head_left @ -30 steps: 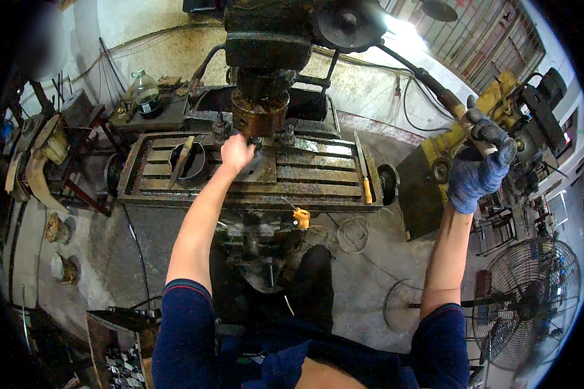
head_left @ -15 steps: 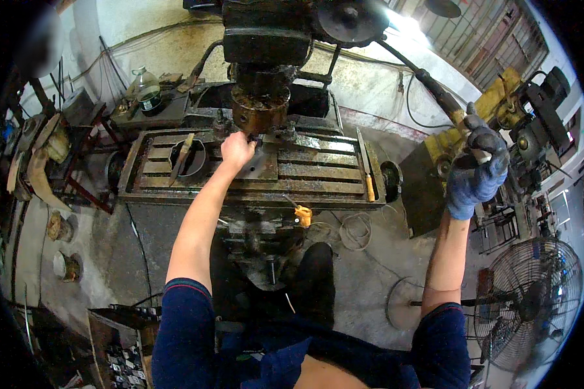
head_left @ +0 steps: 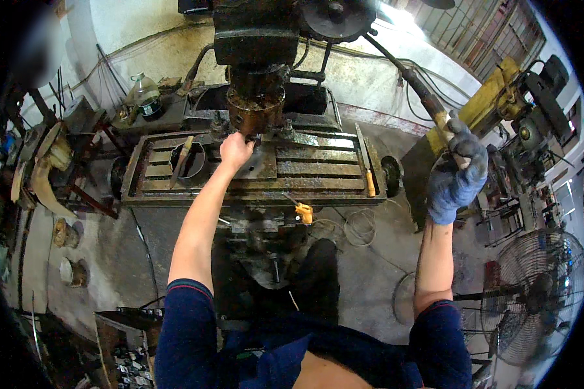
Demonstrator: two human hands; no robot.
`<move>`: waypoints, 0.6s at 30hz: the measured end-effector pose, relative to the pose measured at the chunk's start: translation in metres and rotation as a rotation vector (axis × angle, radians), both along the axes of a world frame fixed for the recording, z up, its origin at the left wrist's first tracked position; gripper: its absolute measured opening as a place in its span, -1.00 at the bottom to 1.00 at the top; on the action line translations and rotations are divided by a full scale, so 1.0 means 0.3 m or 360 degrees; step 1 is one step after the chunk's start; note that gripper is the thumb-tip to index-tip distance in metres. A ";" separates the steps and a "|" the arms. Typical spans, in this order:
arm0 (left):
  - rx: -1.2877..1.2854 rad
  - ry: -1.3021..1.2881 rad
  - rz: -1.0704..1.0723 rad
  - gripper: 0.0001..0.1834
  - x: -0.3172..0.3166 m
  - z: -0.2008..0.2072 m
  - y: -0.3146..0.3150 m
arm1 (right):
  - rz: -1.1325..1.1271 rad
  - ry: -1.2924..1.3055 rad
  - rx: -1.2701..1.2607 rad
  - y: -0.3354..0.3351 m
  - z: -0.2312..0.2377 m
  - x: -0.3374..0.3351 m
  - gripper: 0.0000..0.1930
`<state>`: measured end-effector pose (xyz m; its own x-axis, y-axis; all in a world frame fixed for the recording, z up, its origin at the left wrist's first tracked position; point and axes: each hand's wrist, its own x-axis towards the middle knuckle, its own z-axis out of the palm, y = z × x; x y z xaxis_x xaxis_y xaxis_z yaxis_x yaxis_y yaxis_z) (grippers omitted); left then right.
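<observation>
My bare left hand (head_left: 236, 152) is closed just below the brown, oily spindle head (head_left: 256, 107) of a milling machine. It sits over a dark flat plate (head_left: 261, 165) on the slotted machine table (head_left: 318, 186); whatever its fingers grip is hidden. Out to the right, my right hand (head_left: 459, 170) wears a grey-blue glove and is wrapped round the end of a long lever (head_left: 422, 91) that slants down from the machine's upper right. A dark round pan (head_left: 193, 162) with a brush (head_left: 182, 157) across it rests on the table's left part.
A file with an orange handle (head_left: 370, 183) lies along the table's right end. At the front edge hangs a yellow-handled tool (head_left: 304, 212). A caged fan (head_left: 535, 295) stands at right, a yellow machine (head_left: 467, 123) behind it. A clear bottle (head_left: 147, 97) is at back left.
My right hand and the lever end have swung left and slightly toward me. The left hand stays beneath the spindle head. The view has shifted a little.
</observation>
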<state>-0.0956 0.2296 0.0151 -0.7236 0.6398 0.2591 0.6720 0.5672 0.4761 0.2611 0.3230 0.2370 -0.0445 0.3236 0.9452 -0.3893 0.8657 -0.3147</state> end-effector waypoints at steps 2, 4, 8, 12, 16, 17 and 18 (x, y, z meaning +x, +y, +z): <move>-0.0102 -0.0051 -0.0014 -0.70 -0.009 0.016 -0.023 | 0.0105 0.0013 -0.0042 -0.002 -0.004 -0.002 -0.57; -0.0024 -0.0070 -0.0100 -0.70 -0.003 0.028 -0.065 | 0.0139 0.0056 -0.0092 -0.016 -0.006 -0.012 -0.58; 0.0285 -0.0164 -0.0347 -0.74 0.074 0.095 -0.206 | 0.0107 0.0134 -0.0181 -0.033 -0.022 -0.006 -0.57; 0.0378 -0.0450 -0.0417 -0.71 0.093 0.075 -0.420 | 0.0223 0.0137 -0.0088 -0.027 -0.044 -0.009 -0.56; 0.0461 -0.0525 -0.0296 -0.80 0.096 0.033 -0.704 | 0.0262 0.0086 -0.0115 -0.015 -0.073 -0.002 -0.60; 0.0475 -0.0760 -0.0065 -0.83 0.178 0.125 -0.735 | 0.0229 0.0058 -0.0089 -0.009 -0.080 0.009 -0.59; 0.0529 -0.0777 -0.0035 -0.86 0.138 0.062 -0.820 | 0.0228 0.0045 -0.0065 -0.014 -0.076 0.009 -0.58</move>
<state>-0.0543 -0.0163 0.0337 -0.7968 0.5977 0.0887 0.3407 0.3232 0.8829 0.2639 0.3189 0.2144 -0.0663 0.3543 0.9328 -0.5174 0.7872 -0.3357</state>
